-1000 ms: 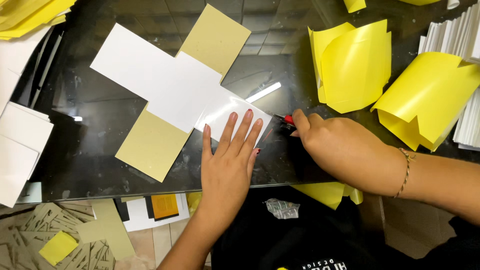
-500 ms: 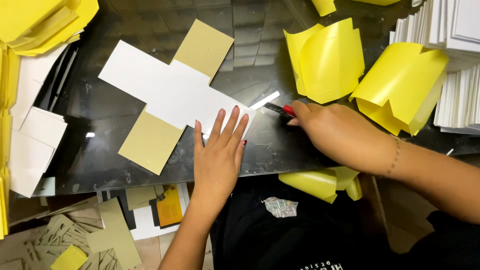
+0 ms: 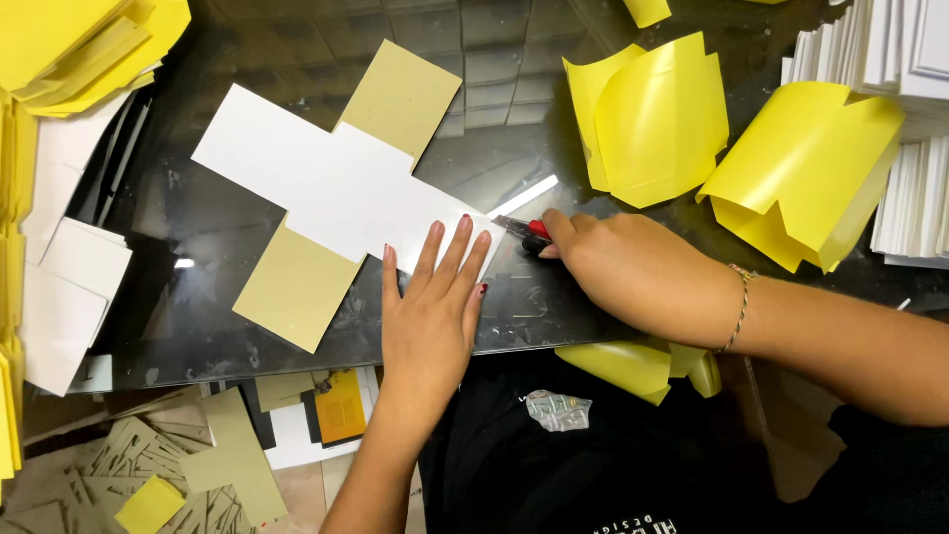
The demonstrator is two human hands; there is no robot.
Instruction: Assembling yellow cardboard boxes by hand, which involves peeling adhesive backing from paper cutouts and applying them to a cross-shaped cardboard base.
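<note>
A cross-shaped card sheet (image 3: 326,188), white in the middle with two tan flaps, lies flat on a dark glass tabletop (image 3: 178,307). My left hand (image 3: 430,316) presses flat on the sheet's near right end, fingers spread. My right hand (image 3: 623,272) grips a red and black utility knife (image 3: 526,231), its blade tip at the sheet's right edge. A thin white offcut strip (image 3: 524,196) lies just beyond the blade.
Curled yellow backing sheets (image 3: 652,114) (image 3: 806,168) lie at the right, with stacks of white card (image 3: 914,109) behind them. Yellow and white sheets (image 3: 59,59) pile up at the left. Card scraps (image 3: 198,465) lie below the table's near edge.
The camera view has shifted a little. My right hand and the knife have slid slightly along the sheet's right edge. My left hand keeps pressing the sheet.
</note>
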